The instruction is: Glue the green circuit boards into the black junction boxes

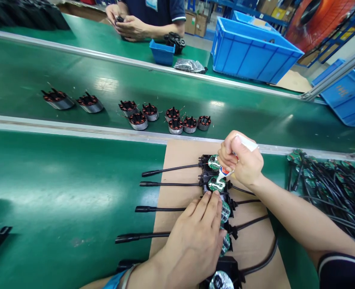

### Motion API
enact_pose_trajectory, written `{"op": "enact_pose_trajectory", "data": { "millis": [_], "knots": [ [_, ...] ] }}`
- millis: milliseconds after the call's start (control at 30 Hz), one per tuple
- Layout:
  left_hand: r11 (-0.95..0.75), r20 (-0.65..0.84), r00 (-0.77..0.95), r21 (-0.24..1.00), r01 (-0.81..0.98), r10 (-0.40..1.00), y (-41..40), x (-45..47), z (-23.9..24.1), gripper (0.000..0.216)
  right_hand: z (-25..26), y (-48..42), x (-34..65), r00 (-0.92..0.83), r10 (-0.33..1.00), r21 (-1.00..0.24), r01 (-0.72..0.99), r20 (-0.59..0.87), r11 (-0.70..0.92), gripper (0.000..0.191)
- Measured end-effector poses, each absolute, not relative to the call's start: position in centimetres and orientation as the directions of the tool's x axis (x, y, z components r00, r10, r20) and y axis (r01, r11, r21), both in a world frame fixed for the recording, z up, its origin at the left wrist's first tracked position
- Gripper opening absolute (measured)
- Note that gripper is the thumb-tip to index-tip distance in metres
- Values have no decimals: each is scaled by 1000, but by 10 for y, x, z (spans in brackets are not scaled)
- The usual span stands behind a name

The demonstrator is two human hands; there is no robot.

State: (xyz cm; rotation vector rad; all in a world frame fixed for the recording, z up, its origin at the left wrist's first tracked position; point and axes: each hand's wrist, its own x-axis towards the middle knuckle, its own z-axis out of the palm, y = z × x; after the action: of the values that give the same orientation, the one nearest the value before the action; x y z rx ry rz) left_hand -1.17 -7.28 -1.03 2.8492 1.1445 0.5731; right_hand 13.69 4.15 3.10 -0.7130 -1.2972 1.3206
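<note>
My right hand (246,162) is wrapped round a white glue tube (224,172), its nozzle pointing down at a round green circuit board (215,185). White paste lies in a line on that board. My left hand (195,235) rests with fingers stretched out over the row of black housings, fingertips just below the board and partly covering two more boards (225,212). White paste also shows on the farthest board (213,161). Black cables (171,184) run out from both sides of the housings. A nearer board (221,281) sits at the bottom edge.
Brown cardboard (180,154) lies beneath the housings. At right is a heap of wired boards (327,192). Several copper-wound motor stators (138,120) stand on the green strip beyond. Across it, another person's hands (129,26) hold a dark part beside a large blue crate (252,52).
</note>
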Motion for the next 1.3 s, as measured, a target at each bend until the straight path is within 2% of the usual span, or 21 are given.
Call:
{"op": "enact_pose_trajectory", "data": {
  "millis": [233, 400, 533, 733, 1300],
  "knots": [
    [-750, 351, 677, 133, 647, 647, -82, -12, 1, 44, 53, 22, 151, -180, 940, -913, -345, 291, 217, 36],
    [-806, 352, 741, 77, 586, 572, -106, -15, 0, 36, 62, -13, 144, -283, 930, -922, -369, 232, 118, 32],
    [-792, 270, 752, 77, 606, 602, -115, -20, -6, 40, 47, -26, 129, -314, 922, -916, -390, 224, 90, 31],
    [-789, 246, 755, 82, 609, 608, -115, -23, -3, 44, 33, -26, 121, -284, 932, -920, -378, 224, 106, 32],
    [-806, 257, 767, 104, 583, 588, -113, -25, 1, 43, 50, -37, 146, -300, 930, -954, -271, 213, 131, 30]
  ]
}}
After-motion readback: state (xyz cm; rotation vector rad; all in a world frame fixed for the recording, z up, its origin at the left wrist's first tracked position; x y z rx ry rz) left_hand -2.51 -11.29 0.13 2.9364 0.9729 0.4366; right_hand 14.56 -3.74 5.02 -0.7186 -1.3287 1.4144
